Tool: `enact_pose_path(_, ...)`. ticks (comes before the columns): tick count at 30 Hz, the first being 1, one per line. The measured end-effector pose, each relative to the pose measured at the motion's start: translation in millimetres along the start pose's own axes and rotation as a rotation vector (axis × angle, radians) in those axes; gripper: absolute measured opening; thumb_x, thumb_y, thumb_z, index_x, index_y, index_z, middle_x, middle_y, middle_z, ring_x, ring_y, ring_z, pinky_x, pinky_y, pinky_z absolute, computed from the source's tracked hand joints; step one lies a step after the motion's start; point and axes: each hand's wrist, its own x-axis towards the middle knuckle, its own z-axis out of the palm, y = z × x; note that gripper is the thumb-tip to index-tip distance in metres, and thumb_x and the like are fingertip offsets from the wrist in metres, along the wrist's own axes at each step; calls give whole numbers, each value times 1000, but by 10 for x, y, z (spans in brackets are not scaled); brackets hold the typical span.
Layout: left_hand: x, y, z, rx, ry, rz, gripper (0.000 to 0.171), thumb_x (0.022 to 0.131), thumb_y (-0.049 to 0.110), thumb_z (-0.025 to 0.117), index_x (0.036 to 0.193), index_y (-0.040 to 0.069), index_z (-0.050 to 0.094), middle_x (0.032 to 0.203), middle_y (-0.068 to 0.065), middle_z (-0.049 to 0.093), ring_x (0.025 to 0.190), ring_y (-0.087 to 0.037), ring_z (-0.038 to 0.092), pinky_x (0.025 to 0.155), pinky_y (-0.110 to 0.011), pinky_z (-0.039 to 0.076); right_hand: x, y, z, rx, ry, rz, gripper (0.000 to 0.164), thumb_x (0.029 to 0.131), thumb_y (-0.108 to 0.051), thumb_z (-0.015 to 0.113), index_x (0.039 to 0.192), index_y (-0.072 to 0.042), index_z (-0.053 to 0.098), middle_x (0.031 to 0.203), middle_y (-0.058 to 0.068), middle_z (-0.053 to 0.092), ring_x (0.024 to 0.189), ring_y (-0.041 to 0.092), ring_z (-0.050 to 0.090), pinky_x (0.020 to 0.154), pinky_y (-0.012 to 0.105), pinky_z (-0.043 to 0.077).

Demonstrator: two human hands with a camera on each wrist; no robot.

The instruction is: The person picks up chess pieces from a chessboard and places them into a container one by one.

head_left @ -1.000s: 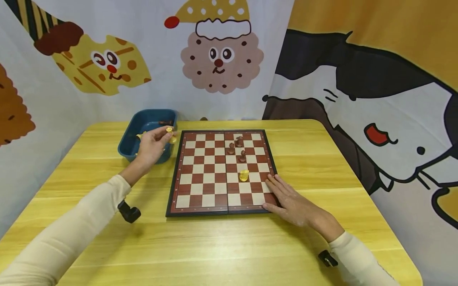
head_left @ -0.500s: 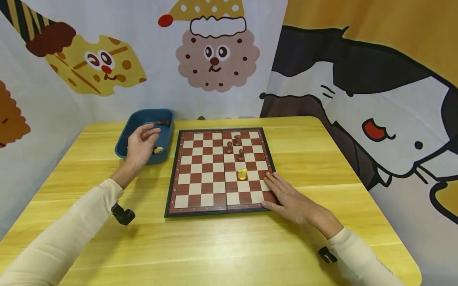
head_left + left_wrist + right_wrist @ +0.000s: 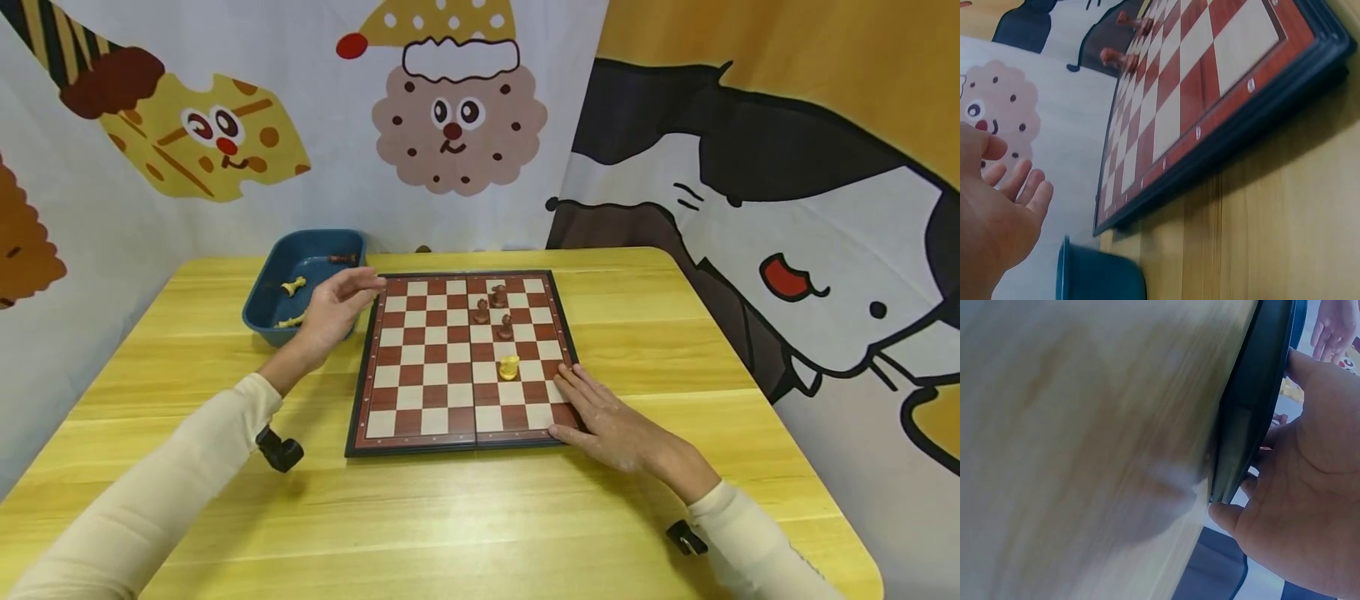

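My left hand (image 3: 333, 312) is raised between the blue bin and the chessboard's far left corner. Its fingers reach toward the board, and no chess piece shows in them; the left wrist view has this hand (image 3: 1004, 219) with loosely bent fingers. My right hand (image 3: 618, 429) rests on the right edge of the chessboard (image 3: 420, 358), fingers extended over the rim; the right wrist view shows its palm side (image 3: 1304, 469) against the dark board edge (image 3: 1254, 406). On the board's right half stand a yellow chess piece (image 3: 509, 367) and three brown chess pieces (image 3: 506, 327).
The blue bin (image 3: 258, 308) stands left of the board at the back of the wooden table (image 3: 450, 517). Inside lie yellow chess pieces (image 3: 294, 286) and a brown chess piece (image 3: 343, 258). A printed cartoon curtain (image 3: 465, 217) hangs behind the table.
My left hand pinched a yellow chess piece near the bin's right rim, moved left over the bin and let it go, then came back right toward the board. The right hand stayed put.
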Motion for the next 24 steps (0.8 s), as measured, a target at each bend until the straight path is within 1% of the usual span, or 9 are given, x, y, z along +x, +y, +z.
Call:
enact_pose_path(2,19,-4,62,6,-21,-12,41,108,9,53,147,-4,47,136,-24,56,121,-24,57,97,-27,48,-1,2,-7,-3,1,-7,84,105,-57,47,162,-2,21,169,12,9,154,33,3,120,57,16)
enact_pose_path(3,30,-5,96,4,-32,-19,41,108,9,52,147,-4,46,137,-26,55,122,-26,56,101,-30,48,-2,1,-10,-3,2,-11,84,105,-57,47,162,-2,21,169,13,10,154,34,3,119,57,16)
enact_pose_path(7,90,-6,238,-10,-73,-45,41,108,8,51,147,-4,45,139,-26,54,127,-34,52,106,-43,45,-1,7,-13,-7,2,-19,83,105,-56,47,161,-1,20,169,14,10,154,34,3,119,57,16)
enact_pose_path(10,173,-27,364,-33,-95,-62,41,108,7,52,146,-5,45,139,-27,54,129,-42,49,109,-53,41,0,1,-10,-3,10,-17,83,105,-55,48,161,-1,21,169,13,10,154,34,3,120,57,15)
enact_pose_path(12,248,-53,455,-37,-105,-71,41,107,6,53,146,-5,46,138,-27,55,129,-45,49,109,-55,40,1,-4,1,9,17,-23,82,105,-54,48,161,0,21,168,14,10,153,35,3,120,57,15)
enact_pose_path(14,323,-87,547,-42,-112,-85,41,106,5,55,145,-4,48,136,-26,56,127,-44,50,108,-55,40,-3,-8,15,17,14,-18,83,105,-55,48,161,-1,20,169,14,9,153,35,3,120,57,14)
enact_pose_path(17,420,-134,674,-35,-134,-104,38,105,6,57,142,-4,53,136,-24,58,127,-39,53,108,-54,41,-15,-6,29,24,11,-7,84,105,-56,48,162,-1,20,169,13,9,154,34,2,120,57,15)
enact_pose_path(21,503,-169,799,-16,-171,-119,32,105,7,59,134,-6,62,137,-23,58,126,-35,55,108,-52,42,-29,-2,32,19,23,-3,83,105,-56,49,162,-2,21,169,12,10,154,33,4,119,56,17)
enact_pose_path(24,554,-179,886,12,-176,-122,29,103,5,61,130,-5,65,136,-22,60,124,-33,57,106,-49,45,-31,2,33,19,38,-15,82,105,-55,49,161,-1,22,168,13,11,153,35,5,119,57,18)
